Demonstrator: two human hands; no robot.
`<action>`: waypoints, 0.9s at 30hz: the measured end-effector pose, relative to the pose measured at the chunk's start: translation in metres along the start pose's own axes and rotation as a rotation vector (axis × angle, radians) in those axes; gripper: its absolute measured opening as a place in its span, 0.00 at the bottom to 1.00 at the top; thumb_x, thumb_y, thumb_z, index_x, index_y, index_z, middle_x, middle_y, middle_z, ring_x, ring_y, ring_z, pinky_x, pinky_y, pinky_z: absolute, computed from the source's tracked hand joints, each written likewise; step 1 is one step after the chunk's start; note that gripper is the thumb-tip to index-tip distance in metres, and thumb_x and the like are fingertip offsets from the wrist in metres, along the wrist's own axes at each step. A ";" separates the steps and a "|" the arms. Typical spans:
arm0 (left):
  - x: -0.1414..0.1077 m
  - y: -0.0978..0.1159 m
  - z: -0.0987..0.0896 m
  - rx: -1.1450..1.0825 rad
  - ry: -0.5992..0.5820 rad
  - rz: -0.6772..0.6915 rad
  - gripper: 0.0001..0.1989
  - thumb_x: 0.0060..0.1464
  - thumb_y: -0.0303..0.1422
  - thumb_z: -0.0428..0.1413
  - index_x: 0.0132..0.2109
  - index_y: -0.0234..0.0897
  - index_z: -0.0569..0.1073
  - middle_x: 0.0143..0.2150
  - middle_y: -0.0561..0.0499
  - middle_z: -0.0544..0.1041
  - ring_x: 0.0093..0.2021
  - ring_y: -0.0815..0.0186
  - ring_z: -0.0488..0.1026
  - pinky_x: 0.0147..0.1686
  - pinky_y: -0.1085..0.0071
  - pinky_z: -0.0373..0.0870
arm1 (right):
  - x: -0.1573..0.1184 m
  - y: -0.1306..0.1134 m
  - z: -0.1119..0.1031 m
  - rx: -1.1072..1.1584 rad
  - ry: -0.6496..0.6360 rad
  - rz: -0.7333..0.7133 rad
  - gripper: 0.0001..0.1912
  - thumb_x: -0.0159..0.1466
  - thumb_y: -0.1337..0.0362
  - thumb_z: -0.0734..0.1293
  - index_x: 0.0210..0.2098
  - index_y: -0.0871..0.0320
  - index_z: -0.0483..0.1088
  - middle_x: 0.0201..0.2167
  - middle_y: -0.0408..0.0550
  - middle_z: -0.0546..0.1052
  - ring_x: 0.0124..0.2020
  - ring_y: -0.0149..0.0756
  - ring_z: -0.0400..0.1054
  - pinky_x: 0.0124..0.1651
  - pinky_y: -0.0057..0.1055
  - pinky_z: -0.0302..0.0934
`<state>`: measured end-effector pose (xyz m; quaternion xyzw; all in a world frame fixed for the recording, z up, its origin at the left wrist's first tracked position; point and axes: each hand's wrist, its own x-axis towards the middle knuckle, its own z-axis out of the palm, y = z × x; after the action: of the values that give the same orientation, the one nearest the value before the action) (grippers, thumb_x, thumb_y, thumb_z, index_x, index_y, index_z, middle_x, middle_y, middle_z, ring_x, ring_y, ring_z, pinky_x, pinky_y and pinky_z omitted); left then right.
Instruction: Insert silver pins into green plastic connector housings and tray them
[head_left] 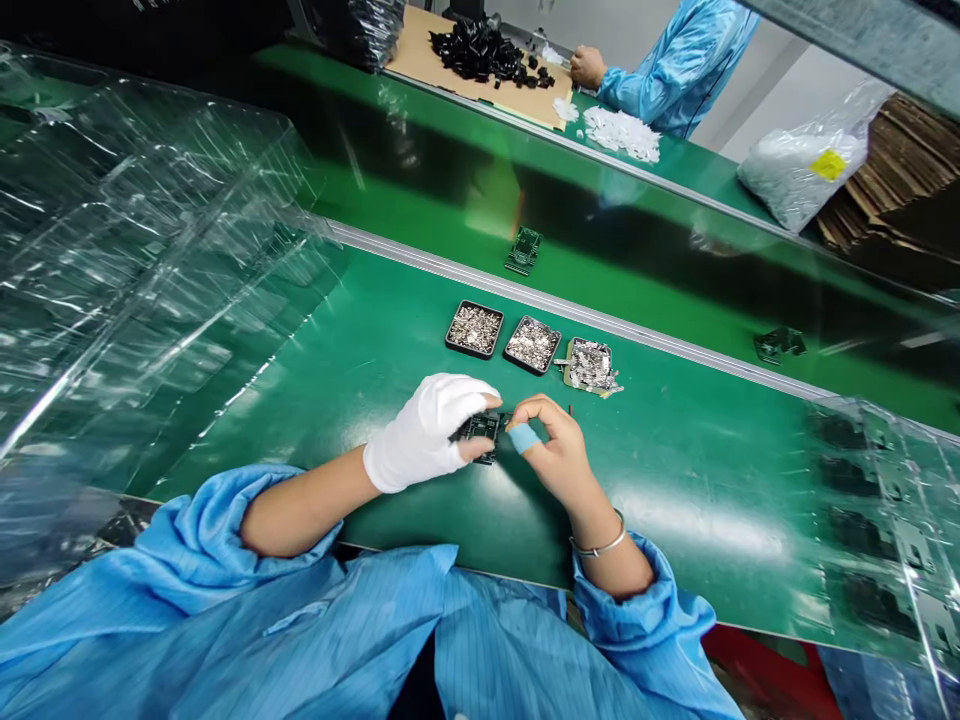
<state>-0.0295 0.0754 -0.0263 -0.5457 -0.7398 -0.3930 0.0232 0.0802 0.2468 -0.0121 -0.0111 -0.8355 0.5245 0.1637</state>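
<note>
My left hand, in a white glove with bare fingertips, grips a dark green circuit board between thumb and fingers. Close by on its right, my right hand is bare, with a light blue cover on one finger. Its thumb and forefinger pinch together at the board's right edge; whatever sits between them is too small to make out. Beyond the hands stand two black trays of small metal parts, the left tray and the middle tray. Flat metal pieces heap over a third tray.
Clear plastic blister trays pile up at left. Another clear tray holds dark boards at right. Past a metal rail, a circuit board lies on the green belt. A co-worker's hand rests near black parts.
</note>
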 end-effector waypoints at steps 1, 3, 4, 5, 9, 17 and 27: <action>-0.007 -0.001 0.000 -0.028 0.009 -0.035 0.30 0.55 0.56 0.51 0.52 0.36 0.68 0.50 0.39 0.73 0.51 0.53 0.71 0.53 0.55 0.67 | 0.000 0.001 -0.001 -0.010 0.025 0.009 0.04 0.60 0.67 0.63 0.29 0.56 0.67 0.29 0.43 0.71 0.31 0.32 0.66 0.37 0.30 0.62; -0.019 -0.002 0.000 -0.079 -0.037 -0.087 0.41 0.47 0.59 0.57 0.59 0.34 0.62 0.57 0.36 0.68 0.59 0.48 0.65 0.59 0.52 0.63 | -0.001 0.003 -0.003 -0.025 0.065 0.029 0.04 0.60 0.68 0.63 0.28 0.56 0.66 0.28 0.42 0.71 0.31 0.31 0.66 0.37 0.29 0.62; -0.023 -0.003 0.001 -0.101 -0.081 -0.115 0.43 0.45 0.57 0.59 0.60 0.34 0.60 0.58 0.35 0.67 0.60 0.47 0.64 0.59 0.51 0.62 | -0.001 0.005 -0.004 -0.032 0.072 0.032 0.04 0.60 0.69 0.63 0.28 0.56 0.66 0.28 0.42 0.71 0.31 0.31 0.66 0.37 0.29 0.62; -0.026 -0.003 0.003 -0.118 -0.125 -0.156 0.42 0.45 0.53 0.61 0.60 0.34 0.59 0.58 0.36 0.67 0.60 0.47 0.64 0.59 0.52 0.63 | -0.001 0.006 -0.003 -0.041 0.069 0.031 0.04 0.60 0.69 0.63 0.28 0.56 0.66 0.28 0.42 0.70 0.31 0.31 0.66 0.37 0.30 0.62; -0.025 -0.001 0.011 -0.181 -0.198 -0.373 0.27 0.48 0.36 0.59 0.54 0.36 0.62 0.48 0.43 0.72 0.47 0.54 0.73 0.47 0.58 0.71 | -0.001 0.007 0.002 -0.074 0.025 -0.023 0.04 0.61 0.69 0.63 0.30 0.55 0.67 0.30 0.44 0.72 0.33 0.33 0.67 0.39 0.32 0.63; -0.022 0.001 0.015 -0.177 -0.058 -0.244 0.22 0.49 0.34 0.55 0.53 0.37 0.63 0.48 0.43 0.69 0.49 0.55 0.70 0.50 0.57 0.70 | -0.007 0.007 0.018 -0.225 0.006 -0.161 0.03 0.62 0.67 0.63 0.33 0.53 0.68 0.40 0.48 0.74 0.44 0.38 0.68 0.54 0.43 0.60; -0.023 0.005 0.015 -0.153 -0.049 -0.175 0.23 0.48 0.33 0.55 0.52 0.37 0.62 0.47 0.44 0.70 0.48 0.56 0.70 0.49 0.58 0.70 | -0.008 0.010 0.024 -0.296 -0.027 -0.151 0.06 0.62 0.69 0.60 0.36 0.53 0.66 0.40 0.47 0.74 0.45 0.37 0.68 0.62 0.48 0.52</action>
<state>-0.0099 0.0670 -0.0444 -0.4887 -0.7528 -0.4353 -0.0708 0.0797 0.2284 -0.0323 0.0349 -0.9043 0.3818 0.1879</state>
